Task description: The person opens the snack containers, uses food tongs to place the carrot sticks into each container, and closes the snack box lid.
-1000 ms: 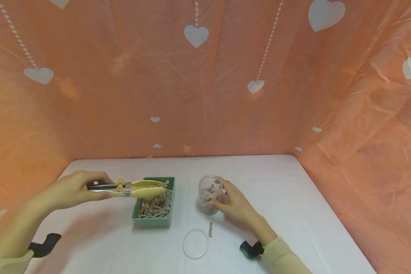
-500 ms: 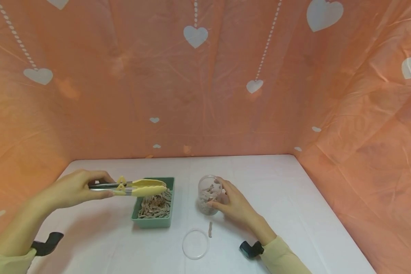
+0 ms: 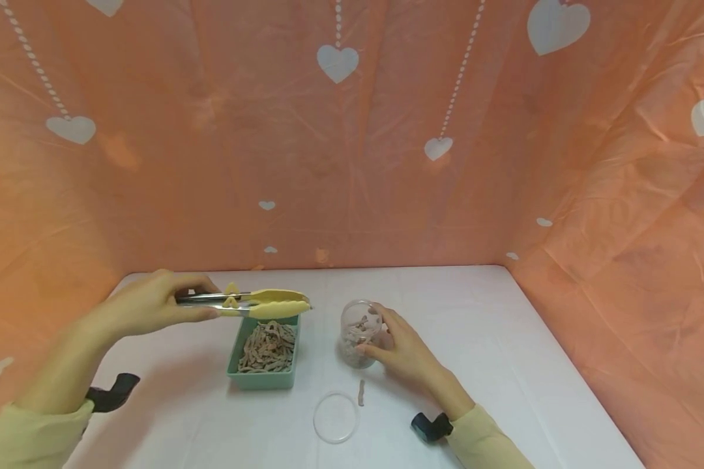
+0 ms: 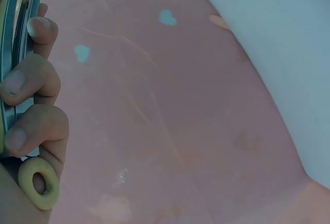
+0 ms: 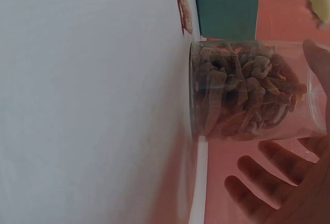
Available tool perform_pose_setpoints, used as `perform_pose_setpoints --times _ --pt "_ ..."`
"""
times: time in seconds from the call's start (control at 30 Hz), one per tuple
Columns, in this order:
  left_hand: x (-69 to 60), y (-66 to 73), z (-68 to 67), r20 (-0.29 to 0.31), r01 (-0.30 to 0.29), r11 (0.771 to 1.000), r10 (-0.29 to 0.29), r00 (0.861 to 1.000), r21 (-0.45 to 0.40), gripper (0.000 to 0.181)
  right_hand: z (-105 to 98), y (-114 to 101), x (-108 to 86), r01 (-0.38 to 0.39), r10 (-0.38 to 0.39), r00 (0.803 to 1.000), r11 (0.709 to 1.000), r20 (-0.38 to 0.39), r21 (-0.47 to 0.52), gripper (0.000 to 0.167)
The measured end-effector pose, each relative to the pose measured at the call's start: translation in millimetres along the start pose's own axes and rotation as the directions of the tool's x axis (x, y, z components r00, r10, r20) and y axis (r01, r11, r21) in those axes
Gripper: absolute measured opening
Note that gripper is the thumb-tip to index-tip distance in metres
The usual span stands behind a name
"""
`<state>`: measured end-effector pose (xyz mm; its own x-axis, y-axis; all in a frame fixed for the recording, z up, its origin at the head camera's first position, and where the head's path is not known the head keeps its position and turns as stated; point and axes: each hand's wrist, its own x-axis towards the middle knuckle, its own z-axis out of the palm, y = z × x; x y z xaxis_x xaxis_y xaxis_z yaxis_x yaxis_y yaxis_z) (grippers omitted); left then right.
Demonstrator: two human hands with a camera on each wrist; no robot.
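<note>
My left hand (image 3: 158, 303) grips a pair of metal tongs with yellow tips (image 3: 278, 305), raised above the far end of a green tray (image 3: 262, 381). The tips are nearly together, and a bit of something brownish shows at their end. Brown dried strips (image 3: 266, 348) are heaped in the tray. With thumb and fingers around its side, my right hand (image 3: 407, 348) holds a clear plastic jar (image 5: 304, 90) that stands upright on the table. Similar brown strips (image 5: 242, 87) fill much of the jar. In the left wrist view, fingers (image 4: 33, 79) curl round the tong handles.
A clear ring-shaped lid (image 3: 315, 426) lies on the white table (image 3: 475, 326) in front of the jar. One loose brown strip (image 3: 360, 393) lies between lid and jar. Orange cloth (image 3: 352, 195) with white hearts encloses the back and sides.
My left hand has lifted the tongs up and to the right, away from the heap and toward the jar. My right hand and the jar have stayed in place.
</note>
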<state>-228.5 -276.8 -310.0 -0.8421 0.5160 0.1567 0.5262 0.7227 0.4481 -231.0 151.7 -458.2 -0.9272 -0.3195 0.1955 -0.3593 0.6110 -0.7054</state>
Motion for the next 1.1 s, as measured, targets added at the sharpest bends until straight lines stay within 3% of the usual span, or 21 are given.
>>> perform_pose_setpoints --times 0.27,0.57,0.87,1.1 --pt "31.1 19.5 11.3 0.021 -0.026 0.997 0.027 0.999 -0.069 0.020 1 1 -0.4 -0.002 0.002 1.000 1.000 0.004 0.019 0.083" --pt "61.8 35.1 27.8 0.057 -0.079 0.994 0.083 0.995 -0.073 0.027 1 2 -1.1 0.010 -0.011 1.000 0.999 0.012 0.032 0.081" --pt "81.6 39.4 42.2 0.109 -0.103 0.994 0.105 0.988 -0.028 0.022 1 3 0.9 0.047 -0.047 0.999 0.999 0.009 0.010 0.081" --pt "88.1 39.8 48.3 0.129 -0.135 0.991 0.135 0.982 -0.010 0.022 0 3 1.8 0.076 -0.076 0.997 0.997 0.000 0.002 0.079"
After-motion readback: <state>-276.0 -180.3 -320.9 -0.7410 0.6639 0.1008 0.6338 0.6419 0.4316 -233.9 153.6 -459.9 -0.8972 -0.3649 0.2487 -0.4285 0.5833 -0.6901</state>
